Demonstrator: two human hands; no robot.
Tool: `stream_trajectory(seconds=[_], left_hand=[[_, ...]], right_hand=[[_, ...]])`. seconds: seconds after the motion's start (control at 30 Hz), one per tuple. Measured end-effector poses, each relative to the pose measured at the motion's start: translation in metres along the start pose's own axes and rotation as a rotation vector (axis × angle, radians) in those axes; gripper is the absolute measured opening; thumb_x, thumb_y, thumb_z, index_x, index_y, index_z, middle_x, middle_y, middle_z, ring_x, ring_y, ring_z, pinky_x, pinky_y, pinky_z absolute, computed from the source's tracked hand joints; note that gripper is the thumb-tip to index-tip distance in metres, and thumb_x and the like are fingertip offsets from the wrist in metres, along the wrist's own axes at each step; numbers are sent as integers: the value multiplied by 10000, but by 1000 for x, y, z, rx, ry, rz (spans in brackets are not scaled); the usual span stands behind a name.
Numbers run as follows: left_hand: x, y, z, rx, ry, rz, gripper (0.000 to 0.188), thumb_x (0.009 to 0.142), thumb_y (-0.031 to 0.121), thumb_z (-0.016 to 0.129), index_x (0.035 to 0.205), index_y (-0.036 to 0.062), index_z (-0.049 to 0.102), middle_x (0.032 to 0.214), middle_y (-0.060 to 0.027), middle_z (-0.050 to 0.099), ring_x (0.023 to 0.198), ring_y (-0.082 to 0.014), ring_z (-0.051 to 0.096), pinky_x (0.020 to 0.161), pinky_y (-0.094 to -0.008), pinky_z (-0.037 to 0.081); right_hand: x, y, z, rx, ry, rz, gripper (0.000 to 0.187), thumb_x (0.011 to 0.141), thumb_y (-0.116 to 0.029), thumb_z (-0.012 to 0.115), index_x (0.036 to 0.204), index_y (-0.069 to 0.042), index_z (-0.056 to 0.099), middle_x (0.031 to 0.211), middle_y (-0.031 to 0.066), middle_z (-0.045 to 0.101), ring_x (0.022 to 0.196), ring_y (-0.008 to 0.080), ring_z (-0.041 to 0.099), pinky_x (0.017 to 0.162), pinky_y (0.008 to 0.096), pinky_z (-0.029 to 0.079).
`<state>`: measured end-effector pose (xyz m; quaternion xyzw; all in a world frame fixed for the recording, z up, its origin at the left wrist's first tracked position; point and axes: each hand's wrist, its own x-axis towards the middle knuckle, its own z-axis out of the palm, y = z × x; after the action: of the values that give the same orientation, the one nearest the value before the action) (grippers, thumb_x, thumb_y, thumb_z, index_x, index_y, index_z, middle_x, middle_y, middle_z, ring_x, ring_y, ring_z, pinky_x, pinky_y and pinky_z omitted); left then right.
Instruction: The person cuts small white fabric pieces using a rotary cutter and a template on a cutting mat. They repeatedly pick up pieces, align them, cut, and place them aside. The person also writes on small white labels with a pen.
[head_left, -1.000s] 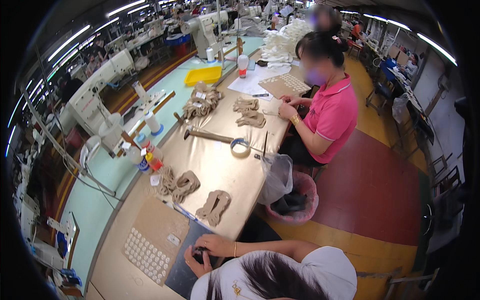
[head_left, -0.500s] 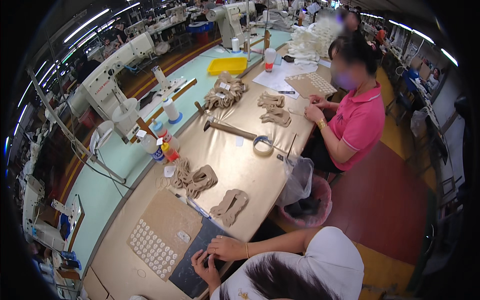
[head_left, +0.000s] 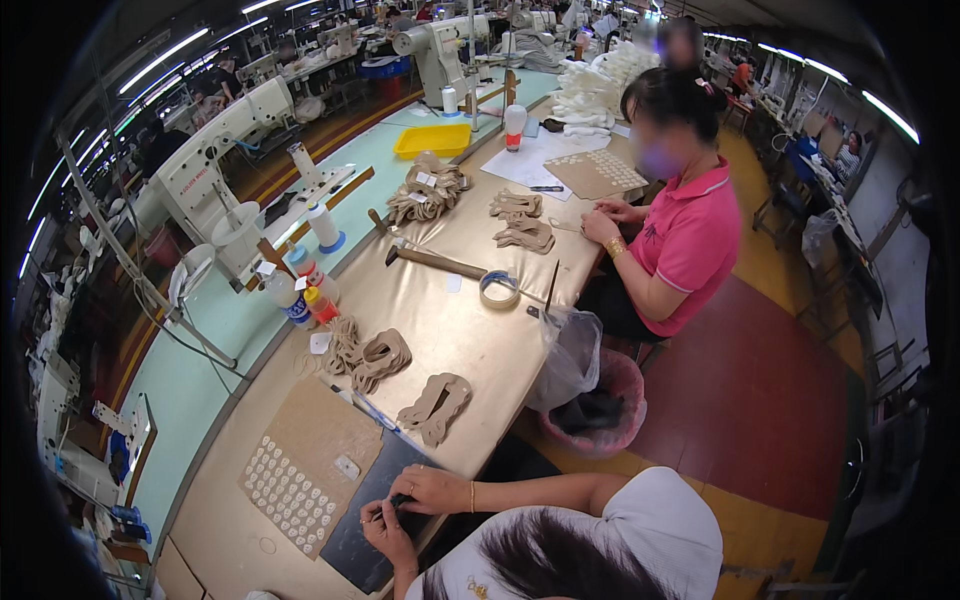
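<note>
My right hand (head_left: 430, 489), with a ring and a bracelet, pinches a small dark piece (head_left: 401, 499) whose kind I cannot make out. The fingers of my left hand (head_left: 388, 535) are closed against the same piece from the near side. Both hands are over the edge of a dark grey mat (head_left: 355, 540). Beside the mat, a brown board (head_left: 325, 430) carries rows of small pale pieces (head_left: 290, 490) and a little clear item (head_left: 346, 467). Just beyond lies a beige looped strip bundle (head_left: 436, 408), near a blue-and-white pen-like tool (head_left: 375, 408).
More beige bundles (head_left: 380, 360) lie by bottles (head_left: 320, 303). A hammer (head_left: 435, 262) and a tape roll (head_left: 499, 290) are mid-table. A pink bin (head_left: 610, 410) stands at the table's right edge. A co-worker in pink (head_left: 690, 240) works farther along. Sewing machines (head_left: 215, 180) line the left.
The whole view has shifted slightly left. My hands remain together by the mat; the small dark piece between my fingers shows more plainly now.
</note>
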<state>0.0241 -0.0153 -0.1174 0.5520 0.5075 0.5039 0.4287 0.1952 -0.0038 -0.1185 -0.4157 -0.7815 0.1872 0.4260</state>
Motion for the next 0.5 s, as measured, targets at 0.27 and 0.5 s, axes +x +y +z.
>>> stream_trajectory(seconds=[0.27,0.5], left_hand=[[0,7,12,59,88,99,226,990,156,633,1116,-31,627,1022,-106,577,948,-195,561,856,-308,461],[-3,5,7,9,22,144,248,1005,138,575,1146,-55,643,1046,-117,587,957,-220,575,874,-335,465]], right_hand=[[-1,6,-3,-62,-77,-119,234,845,-144,734,1050,-82,641,994,71,631,990,258,614,902,365,491],[2,-6,-5,-147,119,-129,179,887,-237,681,1019,-120,652,944,34,605,939,229,595,845,366,456]])
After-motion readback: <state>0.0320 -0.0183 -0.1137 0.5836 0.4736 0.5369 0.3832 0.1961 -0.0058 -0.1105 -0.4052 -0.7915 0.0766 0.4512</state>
